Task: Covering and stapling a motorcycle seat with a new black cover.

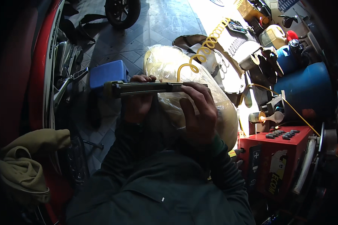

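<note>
Across left hand (138,107), right hand (202,111) | dark bar (148,88) | left gripping, right half-open against its end

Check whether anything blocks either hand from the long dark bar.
Nothing visible does: the left hand grips the long dark bar directly, and the right hand touches its right part. The yellow coiled hose shows beyond the bar, not between.

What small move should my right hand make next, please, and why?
Perhaps the right hand could bring its thumb up against the long dark bar. Its fingers touch the bar's right part, but the thumb seems to hang below; the left hand grips farther left. A fuller hold would probably steady the bar.
</note>
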### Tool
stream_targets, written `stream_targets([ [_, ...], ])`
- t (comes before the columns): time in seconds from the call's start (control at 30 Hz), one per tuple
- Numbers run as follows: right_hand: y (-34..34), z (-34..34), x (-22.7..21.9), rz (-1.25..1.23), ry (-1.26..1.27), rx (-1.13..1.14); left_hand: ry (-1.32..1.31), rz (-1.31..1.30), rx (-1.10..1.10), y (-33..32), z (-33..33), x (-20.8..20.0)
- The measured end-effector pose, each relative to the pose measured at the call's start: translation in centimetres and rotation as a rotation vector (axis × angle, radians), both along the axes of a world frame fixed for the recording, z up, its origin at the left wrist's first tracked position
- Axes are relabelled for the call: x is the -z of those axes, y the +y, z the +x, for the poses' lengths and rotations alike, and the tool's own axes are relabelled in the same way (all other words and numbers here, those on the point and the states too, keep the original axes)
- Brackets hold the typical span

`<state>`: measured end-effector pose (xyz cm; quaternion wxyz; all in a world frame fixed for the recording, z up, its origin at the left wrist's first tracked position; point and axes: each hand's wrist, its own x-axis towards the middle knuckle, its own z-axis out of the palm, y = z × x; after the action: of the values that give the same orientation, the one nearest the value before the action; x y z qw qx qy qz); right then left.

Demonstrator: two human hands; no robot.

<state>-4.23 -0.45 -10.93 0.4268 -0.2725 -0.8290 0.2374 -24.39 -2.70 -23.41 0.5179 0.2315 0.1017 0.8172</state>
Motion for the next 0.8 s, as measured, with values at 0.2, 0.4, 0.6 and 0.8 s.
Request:
stream_targets([
  [0.2,1.8,-2.1,3.7,-0.190,0.470,0.209,0.881,-0.464,-0.689,0.0,2.9,-3.8],
  [0.4,3.8,2.5,3.7,-1.475,1.419,-0.059,1.437,0.205,-0.461,3.2,6.3,-13.9],
  [0.6,2.3,5.4,4.7,-1.521,1.514,-0.058,1.518,0.326,-0.494,3.6,10.2,-13.8],
  [0.8,1.1,10.1,2.9,-1.459,1.059,-0.013,0.661,-0.168,-0.505,2.6,8.5,-9.9],
])
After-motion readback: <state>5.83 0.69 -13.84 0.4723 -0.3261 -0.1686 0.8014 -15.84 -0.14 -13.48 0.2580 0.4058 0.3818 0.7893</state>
